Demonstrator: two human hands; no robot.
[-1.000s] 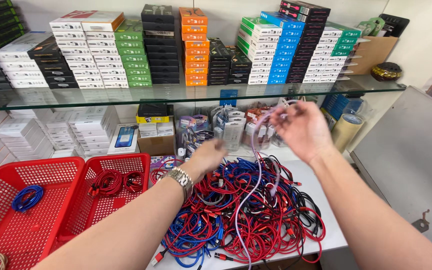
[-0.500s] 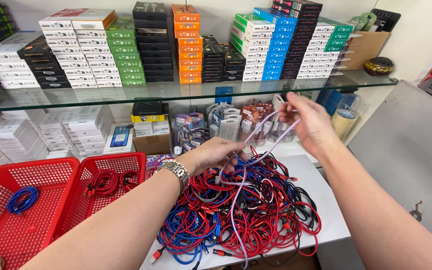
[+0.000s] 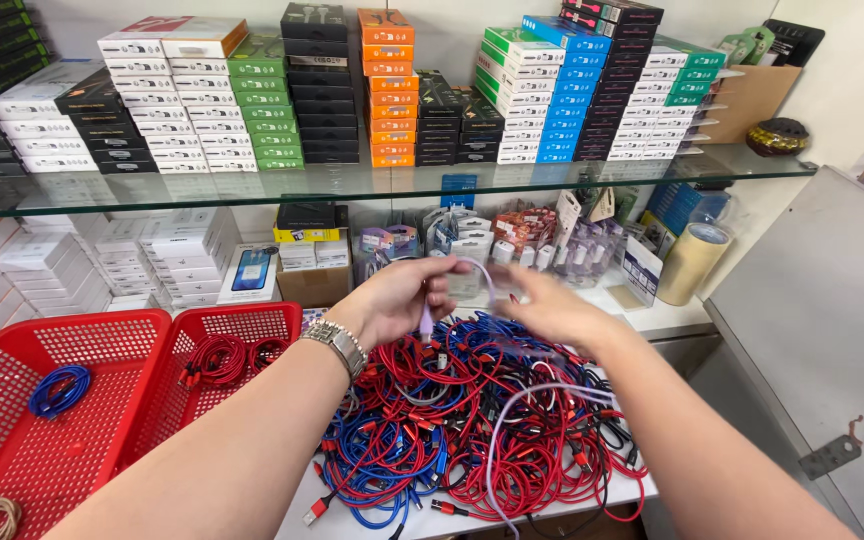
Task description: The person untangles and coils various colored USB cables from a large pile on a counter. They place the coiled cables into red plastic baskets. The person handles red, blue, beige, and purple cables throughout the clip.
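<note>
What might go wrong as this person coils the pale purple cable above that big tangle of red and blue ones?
The pale purple cable trails down through the pile of red and blue cables, so pulling it might snag and drag others along. The pile reaches the table edge, so loops could slide off. The right hand is motion-blurred; a hurried grip beside the left hand might slip.

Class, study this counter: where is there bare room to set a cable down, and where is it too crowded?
Free patches: most of the left red basket, around its blue coil; the white counter strip between the cable pile and the tape roll. The middle basket has room around red coils. Crowded: the pile under both hands, and the glass shelf of boxes.
</note>
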